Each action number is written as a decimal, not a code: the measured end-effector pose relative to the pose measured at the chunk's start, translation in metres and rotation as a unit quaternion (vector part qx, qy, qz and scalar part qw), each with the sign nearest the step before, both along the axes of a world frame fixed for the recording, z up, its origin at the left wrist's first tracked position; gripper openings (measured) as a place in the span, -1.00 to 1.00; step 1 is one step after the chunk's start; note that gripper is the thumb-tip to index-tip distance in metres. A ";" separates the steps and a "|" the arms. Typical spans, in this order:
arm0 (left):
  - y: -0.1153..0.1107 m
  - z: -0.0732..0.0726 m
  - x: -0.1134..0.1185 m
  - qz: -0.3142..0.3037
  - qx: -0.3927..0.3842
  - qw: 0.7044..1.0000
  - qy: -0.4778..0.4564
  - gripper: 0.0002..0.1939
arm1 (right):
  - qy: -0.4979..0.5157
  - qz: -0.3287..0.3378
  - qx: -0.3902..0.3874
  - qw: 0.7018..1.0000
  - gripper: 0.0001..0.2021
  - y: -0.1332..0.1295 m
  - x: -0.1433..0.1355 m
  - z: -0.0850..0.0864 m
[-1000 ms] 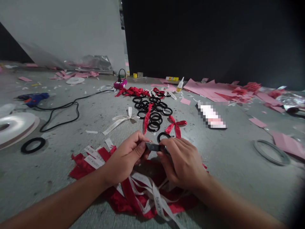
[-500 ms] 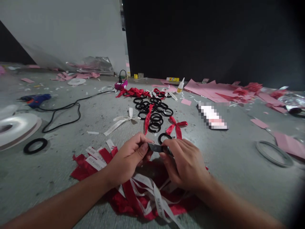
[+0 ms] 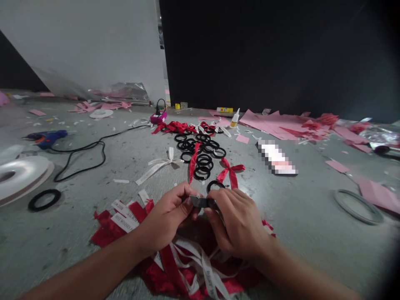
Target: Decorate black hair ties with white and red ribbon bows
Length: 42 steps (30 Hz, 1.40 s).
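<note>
I have the left hand [image 3: 165,219] pinching one end of a small, flat, dark-grey piece [image 3: 199,202] between thumb and fingers, and the right hand [image 3: 240,221] gripping its other end. From here I cannot make out its material. Both hands hold it on the near side of the loose pile of round black rings [image 3: 204,157], above a tangled heap of red satin and white printed ribbon [image 3: 168,260]. A single black ring [image 3: 208,186] lies between the pile and my right hand, just beyond the fingers. Right of the pile I see a shiny red ribbon bow [image 3: 230,169]; left of it, a white ribbon bow [image 3: 170,160]. Well left of the pile lies a blue plastic glue gun [image 3: 47,139].
</note>
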<state>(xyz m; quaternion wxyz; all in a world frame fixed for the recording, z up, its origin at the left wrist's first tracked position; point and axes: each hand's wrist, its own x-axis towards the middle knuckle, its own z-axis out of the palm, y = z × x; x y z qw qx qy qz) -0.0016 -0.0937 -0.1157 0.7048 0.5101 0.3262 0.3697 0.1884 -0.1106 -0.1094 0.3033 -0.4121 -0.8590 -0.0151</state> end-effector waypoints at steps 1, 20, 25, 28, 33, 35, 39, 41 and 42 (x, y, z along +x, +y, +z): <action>0.000 0.000 0.000 -0.001 0.001 1.000 0.001 -0.70 | 0.000 0.002 0.000 1.000 -0.90 0.000 0.000 0.000; -0.001 0.002 0.000 0.031 -0.007 0.999 0.012 -0.69 | 0.007 -0.005 0.017 1.000 -0.93 -0.001 0.005 0.004; 0.001 -0.001 0.001 0.045 -0.050 0.997 -0.032 -0.76 | 0.030 -0.053 0.015 0.998 -0.89 0.004 0.009 -0.002; 0.001 -0.003 0.001 0.038 -0.079 0.994 -0.064 -0.79 | 0.029 -0.086 0.008 0.996 -0.87 0.006 0.010 -0.005; 0.002 -0.007 0.000 0.054 -0.066 0.995 -0.043 -0.77 | 0.028 -0.094 -0.003 0.995 -0.84 0.006 0.009 -0.007; 0.002 -0.008 0.000 0.060 -0.060 0.996 -0.027 -0.79 | 0.029 -0.091 -0.009 0.995 -0.84 0.006 0.009 -0.008; 0.001 -0.007 0.000 0.057 -0.063 0.995 -0.046 -0.80 | 0.029 -0.092 -0.012 0.995 -0.82 0.006 0.009 -0.008; 0.001 -0.006 0.000 0.044 -0.066 0.994 -0.079 -0.80 | 0.030 -0.093 -0.010 0.995 -0.82 0.006 0.010 -0.008; 0.001 -0.005 0.000 0.036 -0.068 0.992 -0.095 -0.80 | 0.029 -0.095 -0.008 0.995 -0.83 0.006 0.010 -0.008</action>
